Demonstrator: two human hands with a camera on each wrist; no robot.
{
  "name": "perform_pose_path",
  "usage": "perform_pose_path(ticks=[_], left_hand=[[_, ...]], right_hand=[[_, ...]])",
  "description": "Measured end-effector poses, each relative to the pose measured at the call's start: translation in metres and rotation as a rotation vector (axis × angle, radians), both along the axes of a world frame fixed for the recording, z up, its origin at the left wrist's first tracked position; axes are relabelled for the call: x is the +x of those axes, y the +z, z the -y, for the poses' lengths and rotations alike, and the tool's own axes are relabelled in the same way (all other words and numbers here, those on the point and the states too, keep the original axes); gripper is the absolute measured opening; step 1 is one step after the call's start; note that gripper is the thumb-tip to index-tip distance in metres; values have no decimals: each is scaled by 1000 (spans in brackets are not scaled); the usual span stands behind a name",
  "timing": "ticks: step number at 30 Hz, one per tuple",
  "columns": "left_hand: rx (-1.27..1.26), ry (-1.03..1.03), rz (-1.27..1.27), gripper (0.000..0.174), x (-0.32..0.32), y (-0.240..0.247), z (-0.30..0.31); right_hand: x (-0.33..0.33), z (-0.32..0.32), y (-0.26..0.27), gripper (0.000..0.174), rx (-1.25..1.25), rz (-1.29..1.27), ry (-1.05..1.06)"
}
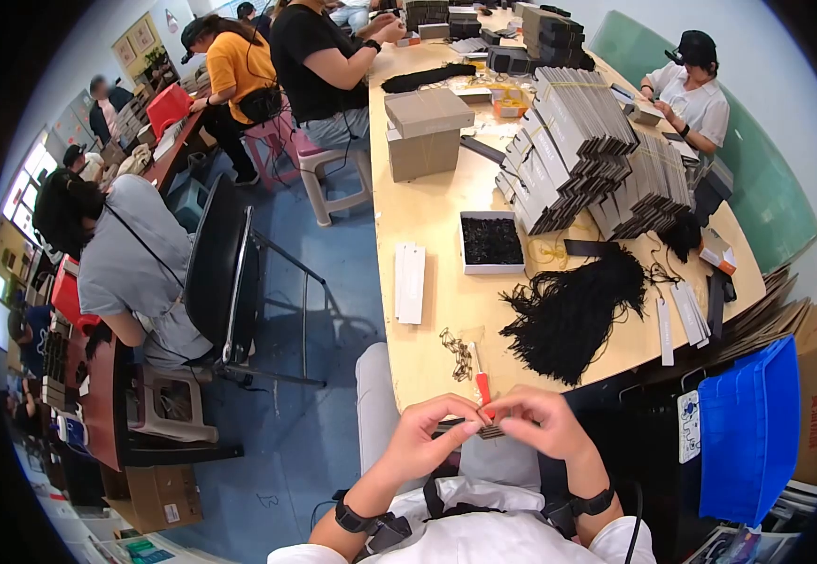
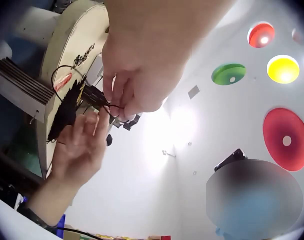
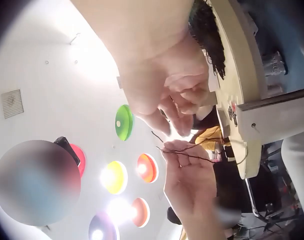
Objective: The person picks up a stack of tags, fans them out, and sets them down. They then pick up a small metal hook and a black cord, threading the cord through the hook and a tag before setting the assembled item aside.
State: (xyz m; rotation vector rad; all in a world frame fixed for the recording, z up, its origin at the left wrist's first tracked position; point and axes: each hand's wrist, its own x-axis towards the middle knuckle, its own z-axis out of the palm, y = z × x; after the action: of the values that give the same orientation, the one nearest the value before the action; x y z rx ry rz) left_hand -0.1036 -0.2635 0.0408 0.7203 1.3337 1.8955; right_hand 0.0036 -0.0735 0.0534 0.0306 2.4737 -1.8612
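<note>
Both of my hands meet at the near table edge, over my lap. My left hand [image 1: 432, 437] pinches a thin black cord [image 3: 192, 158], which loops across its fingers in the right wrist view. Facing it, my right hand [image 1: 549, 423] has its thumb and fingertips bent together at the same cord. Below the hands is a stack of tag cards [image 2: 23, 89], held edge-on near my knees; a punched hole shows in the outer white card [image 3: 272, 120]. A small red-handled tool [image 1: 482, 383] lies just beyond my fingertips, beside a little heap of brownish cord [image 1: 457, 352].
On the table lie a large bundle of black cords [image 1: 582, 315], a white box of small black pieces [image 1: 493, 214], white tags [image 1: 409, 284] and tall stacks of grey tags [image 1: 568, 150]. A blue crate [image 1: 751, 432] stands at right. Other people sit around.
</note>
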Motion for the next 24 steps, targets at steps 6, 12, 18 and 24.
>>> perform_pose_path(ticks=[6, 12, 18, 24], left_hand=[[-202, -50, -290, 6, 1, 2, 4], [-329, 211, -578, 8, 1, 11, 2], [-357, 170, -618, 12, 8, 19, -2], [-302, 72, -424, 9, 10, 11, -2]], right_hand=[[-15, 6, 1, 11, -526, 49, -189], [-17, -2, 11, 12, -213, -138, -70], [-27, 12, 17, 26, 332, -281, 3], [-24, 11, 17, 29, 339, -254, 14]])
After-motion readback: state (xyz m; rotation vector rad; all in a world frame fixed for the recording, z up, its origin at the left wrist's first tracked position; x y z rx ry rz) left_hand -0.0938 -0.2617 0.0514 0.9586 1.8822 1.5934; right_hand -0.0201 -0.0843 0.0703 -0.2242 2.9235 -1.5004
